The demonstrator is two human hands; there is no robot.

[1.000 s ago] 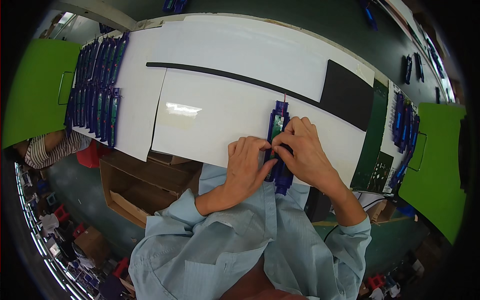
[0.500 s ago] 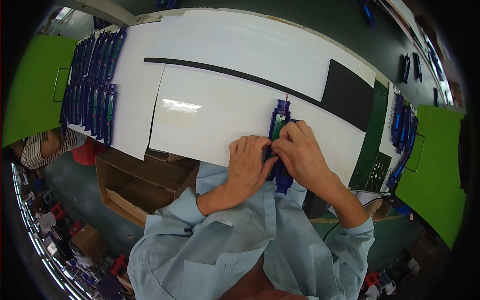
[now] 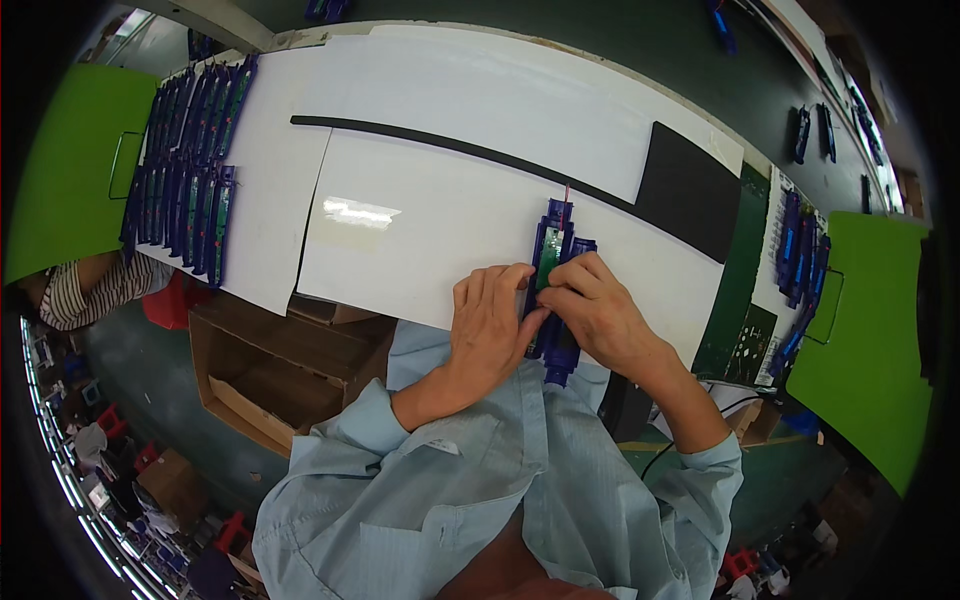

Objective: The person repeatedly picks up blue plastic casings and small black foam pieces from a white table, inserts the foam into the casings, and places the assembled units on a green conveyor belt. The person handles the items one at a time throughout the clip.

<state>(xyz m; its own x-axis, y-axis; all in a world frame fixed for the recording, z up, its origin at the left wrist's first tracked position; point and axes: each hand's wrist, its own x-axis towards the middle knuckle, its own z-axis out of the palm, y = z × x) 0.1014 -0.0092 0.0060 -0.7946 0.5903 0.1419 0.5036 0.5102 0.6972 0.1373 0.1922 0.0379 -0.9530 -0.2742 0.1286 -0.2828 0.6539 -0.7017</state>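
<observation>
The right hand (image 3: 598, 312) had its thumb and fingertips drawn together over the green board (image 3: 549, 258); from where I stood I could not tell what, if anything, lay between them. The left hand (image 3: 487, 322) gripped the left edge of the blue housing (image 3: 560, 212), forefinger and thumb well apart along it. That housing sat at the worktop's near edge, in front of the person's shirt (image 3: 480, 420), its red wire (image 3: 567, 190) pointing away.

Little had changed: the right hand had slipped slightly nearer the body, so more of the second blue piece (image 3: 586, 245) just beside the housing had come into sight. To me that suggested fine work in progress on the board, with the housing itself held steady.

Farther out, the black strip (image 3: 440, 142) crossed the white worktop (image 3: 420, 240), and the rows of blue units (image 3: 218, 225) at the left stood as before.
</observation>
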